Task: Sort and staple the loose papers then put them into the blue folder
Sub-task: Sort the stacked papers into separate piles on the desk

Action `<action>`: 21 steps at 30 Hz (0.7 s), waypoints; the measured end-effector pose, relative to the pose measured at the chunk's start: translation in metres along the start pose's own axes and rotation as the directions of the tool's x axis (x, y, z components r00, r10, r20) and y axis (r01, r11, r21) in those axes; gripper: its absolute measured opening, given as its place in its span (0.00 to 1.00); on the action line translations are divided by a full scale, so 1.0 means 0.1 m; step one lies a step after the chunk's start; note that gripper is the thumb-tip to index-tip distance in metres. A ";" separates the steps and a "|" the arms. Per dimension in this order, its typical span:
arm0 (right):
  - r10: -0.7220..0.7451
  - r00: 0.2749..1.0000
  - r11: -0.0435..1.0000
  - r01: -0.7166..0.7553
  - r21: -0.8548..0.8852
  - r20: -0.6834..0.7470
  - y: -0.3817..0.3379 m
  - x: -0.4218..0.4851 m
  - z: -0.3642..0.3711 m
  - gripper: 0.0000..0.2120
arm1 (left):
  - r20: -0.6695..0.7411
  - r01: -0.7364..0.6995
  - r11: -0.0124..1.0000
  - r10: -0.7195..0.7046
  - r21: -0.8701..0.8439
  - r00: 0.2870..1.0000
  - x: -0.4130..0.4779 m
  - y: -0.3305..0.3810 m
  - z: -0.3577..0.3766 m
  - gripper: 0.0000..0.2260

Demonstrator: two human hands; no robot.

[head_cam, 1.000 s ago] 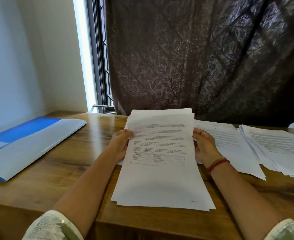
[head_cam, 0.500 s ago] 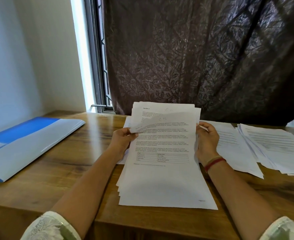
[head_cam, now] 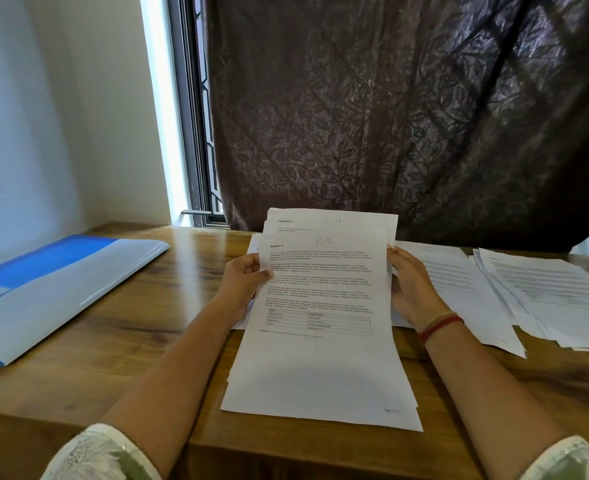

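Observation:
Both hands hold a stack of printed white papers (head_cam: 320,358) tilted up from the wooden table (head_cam: 154,327), its lower edge near the table. My left hand (head_cam: 242,282) grips the stack's left edge and my right hand (head_cam: 409,282) grips its right edge. The top sheet reads "Section 3", and a sheet marked "Section 2" peeks out behind it. The blue folder (head_cam: 54,292) lies shut at the table's left. No stapler is in view.
Two more piles of loose papers lie to the right, one (head_cam: 459,292) beside my right hand and one (head_cam: 556,299) at the table's right edge. A dark curtain (head_cam: 390,116) and a window (head_cam: 189,133) stand behind the table.
The stack has been raised and tilted more upright. A top sheet that was curling over has gone, and the "Section 3" page now faces me with the "Section 2" sheet behind.

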State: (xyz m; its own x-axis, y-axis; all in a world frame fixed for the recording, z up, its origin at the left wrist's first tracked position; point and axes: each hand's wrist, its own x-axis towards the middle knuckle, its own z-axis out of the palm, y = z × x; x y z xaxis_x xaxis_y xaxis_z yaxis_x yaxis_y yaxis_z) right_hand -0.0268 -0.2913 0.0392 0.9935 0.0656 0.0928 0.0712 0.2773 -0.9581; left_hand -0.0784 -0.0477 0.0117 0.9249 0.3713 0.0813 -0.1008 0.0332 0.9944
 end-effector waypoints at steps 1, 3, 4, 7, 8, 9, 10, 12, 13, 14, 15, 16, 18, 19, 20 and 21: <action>0.011 1.000 1.000 -0.011 -0.016 0.006 0.00 -0.01 0.02 0.08 | -0.009 0.012 1.000 -0.012 -0.012 1.000 -0.01 0.01 0.01 0.08; 0.024 1.000 0.998 -0.025 -0.060 -0.007 0.01 -0.03 0.04 0.08 | -0.028 0.039 0.999 -0.040 -0.033 0.999 -0.04 0.03 0.01 0.08; 0.024 1.000 0.997 -0.025 -0.069 -0.013 0.02 -0.04 0.05 0.08 | -0.033 0.050 0.998 -0.051 -0.042 0.998 -0.04 0.03 0.01 0.08; 0.026 0.999 0.998 -0.028 -0.059 -0.030 0.04 -0.03 0.06 0.08 | -0.035 0.067 0.997 -0.068 -0.040 0.997 -0.06 0.04 0.02 0.07; 0.026 0.999 0.997 -0.029 -0.076 -0.035 0.04 -0.03 0.07 0.09 | -0.038 0.066 0.997 -0.068 -0.035 0.997 -0.06 0.03 0.02 0.07; 0.024 0.999 0.995 -0.028 -0.096 -0.038 0.04 -0.03 0.07 0.10 | -0.041 0.067 0.997 -0.068 -0.030 0.997 -0.06 0.04 0.03 0.07; 0.019 0.999 0.993 -0.023 -0.112 -0.037 0.05 -0.02 0.07 0.10 | -0.046 0.068 0.997 -0.069 -0.024 0.997 -0.06 0.04 0.03 0.07; 0.008 0.999 0.990 -0.014 -0.143 -0.042 0.07 0.00 0.06 0.10 | -0.055 0.064 0.998 -0.065 -0.022 0.996 -0.05 0.03 0.04 0.06; 0.002 0.999 0.988 -0.010 -0.157 -0.049 0.07 0.01 0.07 0.10 | -0.054 0.063 0.998 -0.065 -0.028 0.996 -0.05 0.03 0.03 0.06; -0.004 0.999 0.986 -0.005 -0.168 -0.053 0.07 0.01 0.07 0.10 | -0.046 0.066 0.997 -0.068 -0.036 0.997 -0.05 0.02 0.02 0.04; -0.013 0.998 0.983 0.003 -0.181 -0.054 0.06 0.02 0.08 0.09 | -0.030 0.070 0.997 -0.071 -0.040 0.997 -0.05 0.02 0.01 0.04; -0.013 0.998 0.981 0.002 -0.196 -0.055 0.05 0.02 0.09 0.09 | -0.006 0.073 0.997 -0.073 -0.029 0.997 -0.05 0.01 0.01 0.05; -0.010 0.997 0.979 -0.005 -0.204 -0.070 0.06 0.03 0.07 0.09 | 0.016 0.073 0.997 -0.074 0.032 0.997 -0.05 0.00 0.01 0.10; -0.031 0.996 0.978 0.014 -0.209 -0.081 0.08 0.04 0.06 0.10 | 0.009 0.066 0.996 -0.067 0.054 0.998 -0.05 -0.01 0.01 0.10; -0.080 0.992 0.969 0.055 -0.243 -0.095 0.10 0.04 0.04 0.11 | -0.002 0.060 0.996 -0.060 0.063 0.998 -0.05 -0.02 0.01 0.11; -0.154 0.982 0.944 0.113 -0.309 -0.112 0.11 0.05 0.01 0.12 | -0.007 0.057 0.996 -0.056 0.068 0.998 -0.05 -0.03 0.01 0.11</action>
State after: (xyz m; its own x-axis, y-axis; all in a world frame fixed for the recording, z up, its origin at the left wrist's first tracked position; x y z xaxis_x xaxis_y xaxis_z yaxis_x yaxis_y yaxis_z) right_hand -0.0208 -0.2866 0.0295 0.9743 -0.0859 0.2082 0.2066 -0.0271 -0.9780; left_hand -0.0825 -0.0505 0.0088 0.9264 0.3757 0.0245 -0.0230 -0.0085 0.9997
